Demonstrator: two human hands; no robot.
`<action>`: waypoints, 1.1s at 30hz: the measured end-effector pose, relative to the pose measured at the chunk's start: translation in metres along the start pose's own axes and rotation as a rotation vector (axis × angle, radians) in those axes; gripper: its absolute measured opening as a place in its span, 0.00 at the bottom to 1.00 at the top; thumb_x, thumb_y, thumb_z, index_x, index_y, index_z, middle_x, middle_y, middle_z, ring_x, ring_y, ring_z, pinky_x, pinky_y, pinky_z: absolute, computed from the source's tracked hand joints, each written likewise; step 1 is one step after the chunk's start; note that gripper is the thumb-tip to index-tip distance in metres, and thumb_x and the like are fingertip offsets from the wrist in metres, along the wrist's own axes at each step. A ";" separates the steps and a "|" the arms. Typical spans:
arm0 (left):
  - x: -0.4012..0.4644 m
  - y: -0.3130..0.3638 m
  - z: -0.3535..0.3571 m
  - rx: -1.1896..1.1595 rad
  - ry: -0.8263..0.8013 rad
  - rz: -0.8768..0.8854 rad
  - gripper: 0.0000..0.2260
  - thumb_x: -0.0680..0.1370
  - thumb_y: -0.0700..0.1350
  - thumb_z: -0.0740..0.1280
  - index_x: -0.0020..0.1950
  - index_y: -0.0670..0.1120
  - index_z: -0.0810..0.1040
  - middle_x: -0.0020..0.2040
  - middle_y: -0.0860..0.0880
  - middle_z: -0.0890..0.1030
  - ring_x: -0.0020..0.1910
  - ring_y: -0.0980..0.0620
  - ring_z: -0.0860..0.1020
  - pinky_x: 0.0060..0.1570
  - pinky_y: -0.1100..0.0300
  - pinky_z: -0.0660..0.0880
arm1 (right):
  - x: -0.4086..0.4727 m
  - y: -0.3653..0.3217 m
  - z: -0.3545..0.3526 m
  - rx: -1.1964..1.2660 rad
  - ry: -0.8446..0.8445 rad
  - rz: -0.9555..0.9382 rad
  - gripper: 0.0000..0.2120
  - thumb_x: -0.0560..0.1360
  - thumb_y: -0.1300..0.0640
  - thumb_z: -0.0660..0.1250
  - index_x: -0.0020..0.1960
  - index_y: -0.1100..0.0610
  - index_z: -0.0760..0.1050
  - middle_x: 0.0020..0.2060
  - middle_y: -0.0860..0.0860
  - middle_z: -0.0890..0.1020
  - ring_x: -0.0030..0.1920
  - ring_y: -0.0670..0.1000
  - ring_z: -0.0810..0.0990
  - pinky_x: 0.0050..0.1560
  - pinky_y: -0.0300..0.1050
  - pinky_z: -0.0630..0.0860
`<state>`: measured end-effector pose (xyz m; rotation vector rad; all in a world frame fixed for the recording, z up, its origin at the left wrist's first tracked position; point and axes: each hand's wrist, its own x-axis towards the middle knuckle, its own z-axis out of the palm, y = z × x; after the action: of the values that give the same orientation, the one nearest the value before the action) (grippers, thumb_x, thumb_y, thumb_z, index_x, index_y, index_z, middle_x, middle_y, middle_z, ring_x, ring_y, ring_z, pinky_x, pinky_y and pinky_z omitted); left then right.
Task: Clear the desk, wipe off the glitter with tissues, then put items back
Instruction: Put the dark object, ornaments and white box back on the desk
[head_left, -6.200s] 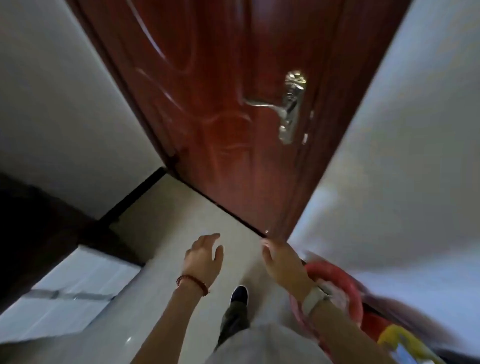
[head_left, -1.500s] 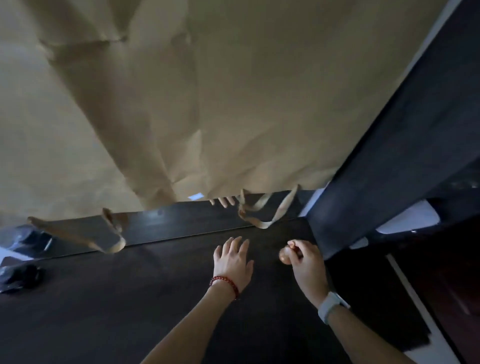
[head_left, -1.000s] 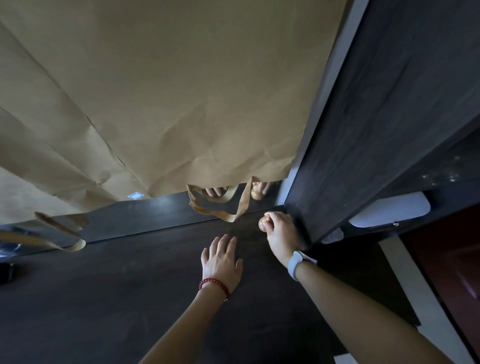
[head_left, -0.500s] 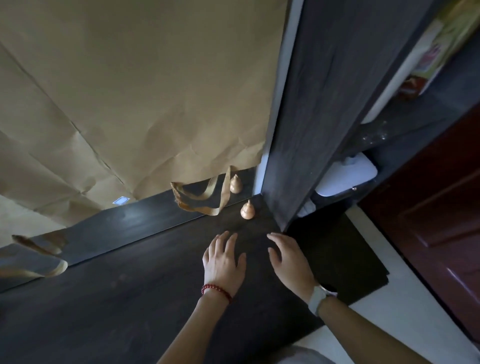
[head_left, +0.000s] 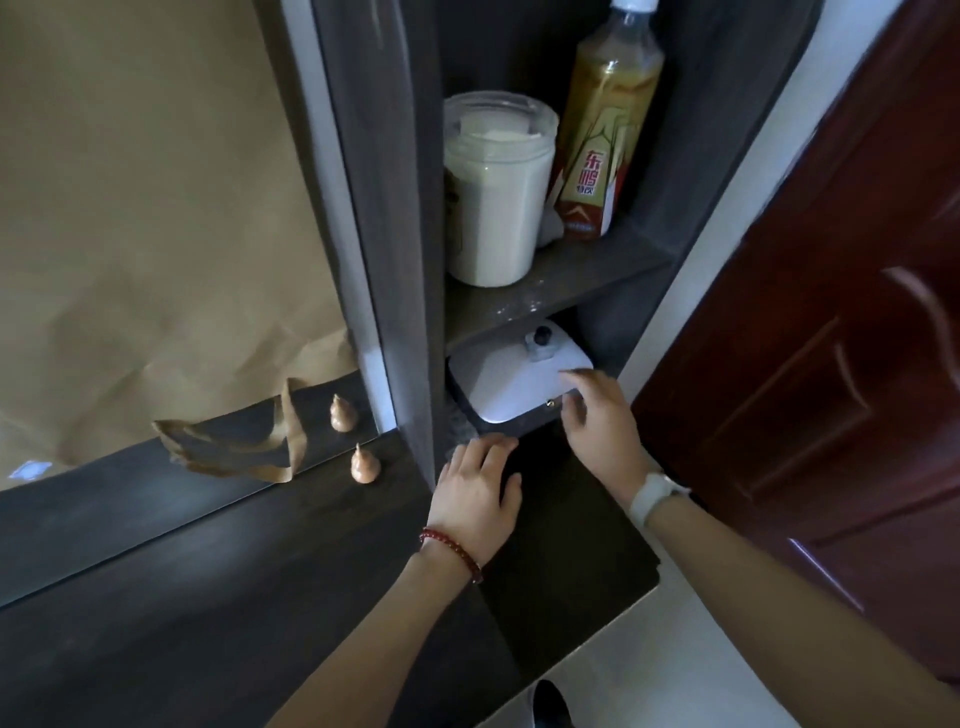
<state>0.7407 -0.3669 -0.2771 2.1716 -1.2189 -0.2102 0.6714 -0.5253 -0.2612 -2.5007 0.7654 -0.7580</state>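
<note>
A small tan teardrop-shaped ornament (head_left: 364, 465) stands on the dark desk (head_left: 208, 597) close to the mirror, which shows its reflection. My left hand (head_left: 475, 493) rests flat on the desk by the shelf's upright panel, fingers spread. My right hand (head_left: 597, 421) reaches into the lower shelf compartment, its fingertips touching the near edge of a white flat device (head_left: 514, 384) with a small black knob. Whether the fingers grip it I cannot tell.
On the shelf above stand a white lidded jar (head_left: 493, 192) and a yellow drink bottle (head_left: 602, 124). Brown paper (head_left: 156, 208) covers the mirror, with torn strips hanging. A dark red door (head_left: 831, 312) is at the right. Pale floor lies below the desk's edge.
My right hand let go of the teardrop ornament, left it standing by the mirror, and moved right into the lower shelf onto the white device. My view swung right toward the shelves.
</note>
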 end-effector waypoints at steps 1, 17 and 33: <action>0.009 0.006 0.005 0.027 0.010 -0.039 0.17 0.76 0.46 0.61 0.65 0.45 0.70 0.63 0.46 0.72 0.61 0.46 0.70 0.62 0.52 0.69 | 0.019 0.005 0.001 -0.023 -0.011 -0.026 0.15 0.72 0.67 0.64 0.58 0.62 0.73 0.53 0.61 0.78 0.55 0.61 0.74 0.51 0.54 0.76; 0.084 0.037 0.038 0.079 0.127 -0.788 0.35 0.76 0.56 0.60 0.74 0.40 0.48 0.73 0.40 0.58 0.71 0.40 0.56 0.69 0.47 0.56 | 0.065 0.064 0.031 0.081 -0.166 0.074 0.15 0.72 0.59 0.67 0.54 0.67 0.71 0.52 0.66 0.74 0.57 0.65 0.70 0.56 0.57 0.69; 0.083 0.057 0.058 -0.313 0.443 -0.665 0.29 0.73 0.44 0.68 0.70 0.43 0.60 0.68 0.42 0.62 0.64 0.45 0.67 0.59 0.55 0.68 | 0.025 0.080 -0.006 0.536 -0.163 0.317 0.14 0.75 0.57 0.64 0.58 0.63 0.67 0.45 0.53 0.77 0.39 0.44 0.76 0.36 0.24 0.71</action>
<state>0.7217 -0.4813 -0.2761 2.1130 -0.1831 -0.1640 0.6547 -0.6029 -0.2895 -1.8796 0.7560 -0.5474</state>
